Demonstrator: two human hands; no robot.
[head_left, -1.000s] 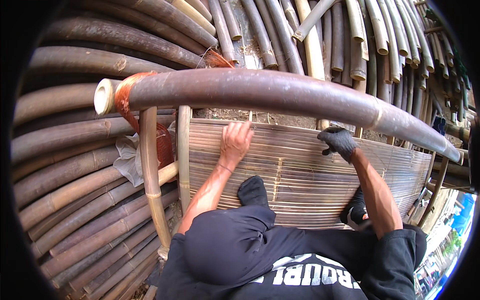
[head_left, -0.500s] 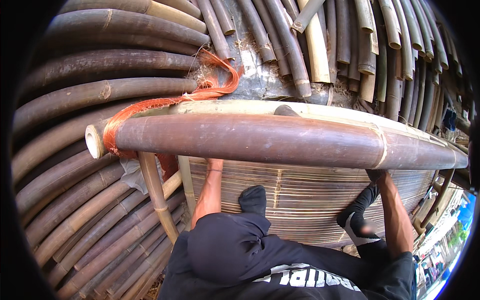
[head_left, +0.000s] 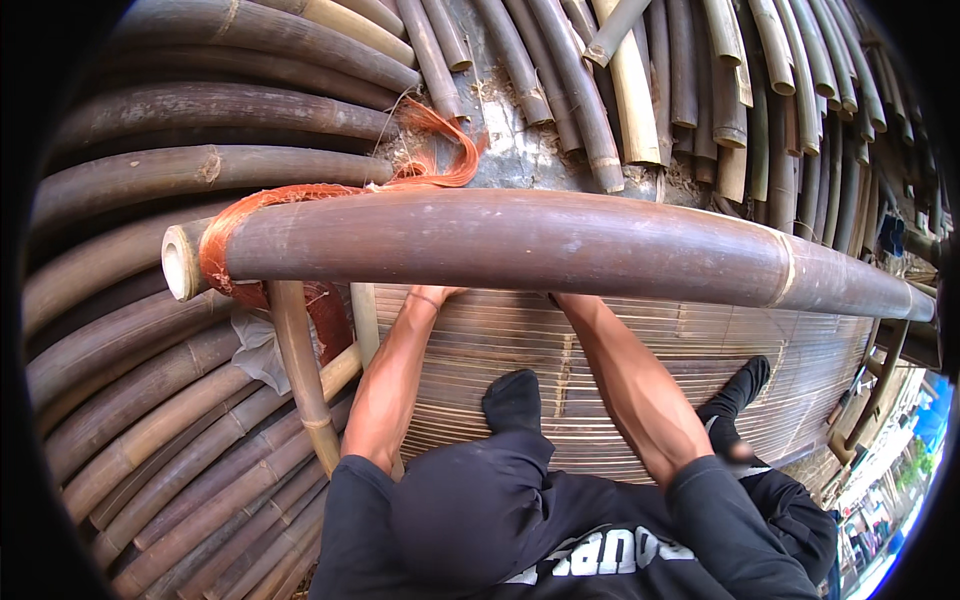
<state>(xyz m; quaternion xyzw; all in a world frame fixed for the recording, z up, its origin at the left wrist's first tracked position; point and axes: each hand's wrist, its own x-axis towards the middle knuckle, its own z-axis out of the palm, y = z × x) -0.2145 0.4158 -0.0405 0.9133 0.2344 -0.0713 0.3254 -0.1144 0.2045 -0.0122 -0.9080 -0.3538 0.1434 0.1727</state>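
Note:
A thick brown bamboo pole (head_left: 500, 240) runs crosswise in front of me, its cut pale end at the left. Orange fibre strands (head_left: 222, 245) wrap around that left end and trail off behind it. Both my forearms reach forward under the pole. My left hand (head_left: 436, 293) is mostly hidden behind the pole's lower edge, over the slatted bamboo panel (head_left: 480, 400). To its right, my right hand (head_left: 572, 298) disappears under the same edge. The fingers of both hands are out of sight, so what they hold cannot be made out.
Long bamboo poles (head_left: 200, 175) lie stacked at the left, and more poles (head_left: 690, 90) stand at the far right. Upright bamboo posts (head_left: 305, 370) support the crosswise pole. My feet in black socks (head_left: 512, 400) rest on the slatted panel. A pale crumpled sheet (head_left: 262, 345) lies at the left.
My right arm has moved far to the left, from the panel's right side to its middle. The pale bamboo behind the pole no longer shows; the pole sits slightly higher in view.

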